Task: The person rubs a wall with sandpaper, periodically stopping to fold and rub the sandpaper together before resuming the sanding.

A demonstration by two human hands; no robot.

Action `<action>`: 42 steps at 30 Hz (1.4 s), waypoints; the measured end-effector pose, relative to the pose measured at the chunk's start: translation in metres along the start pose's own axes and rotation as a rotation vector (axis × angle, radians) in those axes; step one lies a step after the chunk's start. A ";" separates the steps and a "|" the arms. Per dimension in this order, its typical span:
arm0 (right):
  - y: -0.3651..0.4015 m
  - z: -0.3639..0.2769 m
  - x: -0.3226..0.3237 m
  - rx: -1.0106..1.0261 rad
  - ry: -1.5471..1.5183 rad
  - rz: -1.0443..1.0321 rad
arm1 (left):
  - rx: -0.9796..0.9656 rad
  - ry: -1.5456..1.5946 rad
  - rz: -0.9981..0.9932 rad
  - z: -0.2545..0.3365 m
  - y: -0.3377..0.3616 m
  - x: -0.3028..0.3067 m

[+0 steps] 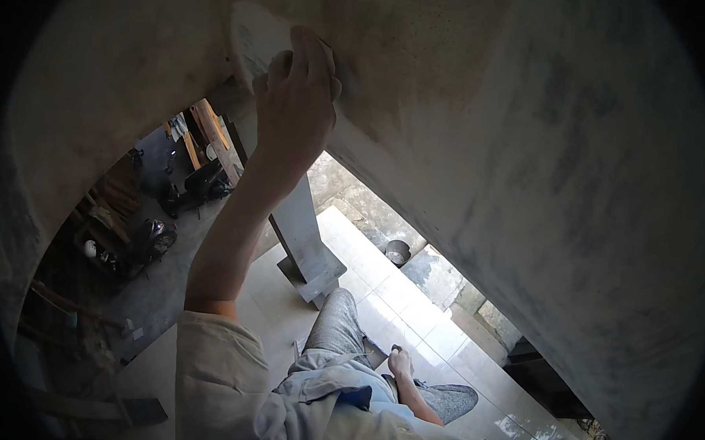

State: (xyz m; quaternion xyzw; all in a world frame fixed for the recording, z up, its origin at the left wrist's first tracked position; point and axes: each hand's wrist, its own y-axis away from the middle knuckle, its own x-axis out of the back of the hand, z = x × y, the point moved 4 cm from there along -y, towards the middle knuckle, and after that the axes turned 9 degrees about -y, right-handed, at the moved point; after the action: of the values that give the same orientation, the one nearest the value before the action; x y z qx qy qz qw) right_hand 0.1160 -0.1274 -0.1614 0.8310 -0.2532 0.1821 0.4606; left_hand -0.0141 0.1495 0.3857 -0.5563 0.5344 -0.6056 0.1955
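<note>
Plaster, grey-beige & rough, fills most of the view: a curved plaster surface (522, 134) overhead and to the right. The left hand (296, 97) is raised against it, fingers together and curled over a white pad (251, 34), palm pressing it flat to the plaster near the top edge of the view. The right hand (400, 363) hangs low by the knee. It's too small to tell if it's spread, closed or holding anything.

Risks, as I judge them:
- The pad is held by finger pressure only, so a slip on the curve could drop it to the tiled floor (387, 297) far below.
- The viewpoint looks high above the floor w/ one arm stretched up. A lean too far toward the wall could cost balance, esp. w/ the other hand not gripping any support I can see.
- Dust or grit coming off overhead could fall on the face.
- Uneven pressure prob. leaves streaks like the darker patches on the right.

Containers: one small dark bucket (399, 252) sits on the floor near the foot of the wall, beyond a grey post (301, 222). Its contents can't be made out. Motorbikes (197, 183) are parked well apart, in the shade at the left.
</note>
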 end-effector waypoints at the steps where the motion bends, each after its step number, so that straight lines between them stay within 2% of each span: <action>1: 0.000 0.001 0.000 0.027 -0.022 0.002 | 0.043 -0.010 -0.021 -0.003 -0.007 -0.004; 2: 0.001 0.004 0.000 0.011 -0.005 0.011 | 0.085 -0.023 -0.037 -0.004 -0.010 -0.005; 6: -0.004 -0.009 -0.001 0.036 -0.022 0.024 | -0.143 0.032 0.028 0.030 0.037 0.018; 7: -0.001 -0.006 -0.001 0.044 -0.036 0.017 | -0.152 0.062 0.050 0.022 0.033 0.014; 10: 0.001 0.004 0.001 0.024 -0.004 0.012 | -0.004 0.032 0.022 -0.007 0.002 -0.005; 11: 0.000 0.005 0.000 0.028 -0.006 0.015 | 0.068 0.032 -0.053 -0.013 -0.009 -0.010; 14: -0.006 0.007 -0.004 0.036 -0.003 0.033 | 0.009 -0.051 0.033 -0.002 0.003 -0.006; 16: -0.007 0.005 -0.004 0.055 -0.020 0.033 | -0.098 -0.005 -0.009 0.020 0.032 0.008; 18: -0.001 -0.007 0.000 0.060 -0.017 0.005 | -0.118 0.008 0.007 0.011 0.033 -0.002; 20: 0.001 -0.002 0.001 0.060 0.023 -0.034 | -0.069 -0.038 0.008 -0.002 0.018 -0.004; 21: -0.002 0.001 -0.001 0.134 0.027 -0.039 | 0.014 0.018 -0.049 -0.012 0.006 -0.008; 24: -0.013 0.006 -0.006 0.196 0.095 -0.114 | 0.033 -0.061 0.030 -0.016 0.001 -0.020; 27: -0.034 0.017 -0.017 0.283 0.149 -0.138 | 0.018 0.002 0.025 -0.015 0.007 -0.020; 30: -0.076 0.048 -0.041 0.296 0.165 -0.301 | -0.001 0.006 0.003 -0.011 0.014 -0.019; 34: -0.060 0.041 -0.033 0.244 -0.056 -0.376 | 0.009 0.016 0.026 -0.007 0.015 -0.021; 35: -0.047 0.031 -0.025 0.251 -0.083 -0.352 | 0.015 0.018 0.027 -0.007 0.014 -0.022; 38: -0.052 0.034 -0.029 0.444 0.082 -0.200 | 0.021 -0.003 0.005 -0.006 0.012 -0.018; 39: -0.048 0.033 -0.027 0.377 -0.016 -0.197 | 0.019 -0.012 -0.005 -0.006 0.011 -0.018; 42: -0.021 0.007 -0.011 0.388 -0.055 -0.166 | 0.018 0.019 0.039 -0.009 0.012 -0.025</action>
State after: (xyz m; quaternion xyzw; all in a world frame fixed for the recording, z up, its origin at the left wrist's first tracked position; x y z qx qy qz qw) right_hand 0.1197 -0.1211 -0.1846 0.9268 -0.1566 0.1661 0.2983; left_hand -0.0184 0.1698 0.3649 -0.5383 0.5413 -0.6118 0.2072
